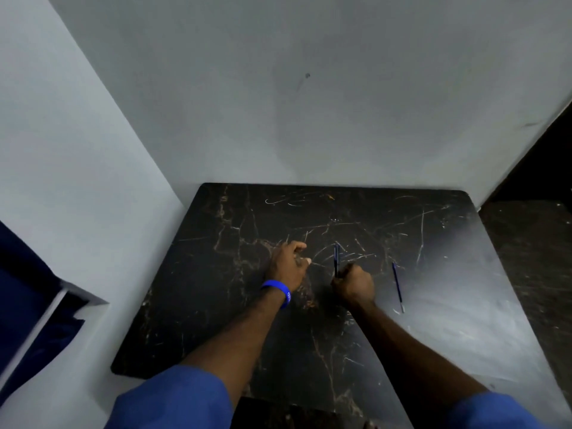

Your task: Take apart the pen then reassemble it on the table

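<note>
My right hand [353, 284] is closed around the lower end of a dark blue pen barrel [336, 258], which sticks up and away from my fist over the black marble-patterned table [216, 305]. A thin blue ink refill [397, 286] with a silvery tip lies on the table to the right of that hand, apart from it. My left hand [288, 264], with a blue wristband, rests on the table left of the barrel, fingers curled; whether a small part sits in them is hidden.
Pale walls close in behind and to the left of the table. A dark blue cloth or furniture edge [28, 305] shows at the lower left. The dark floor [532, 258] lies to the right of the table.
</note>
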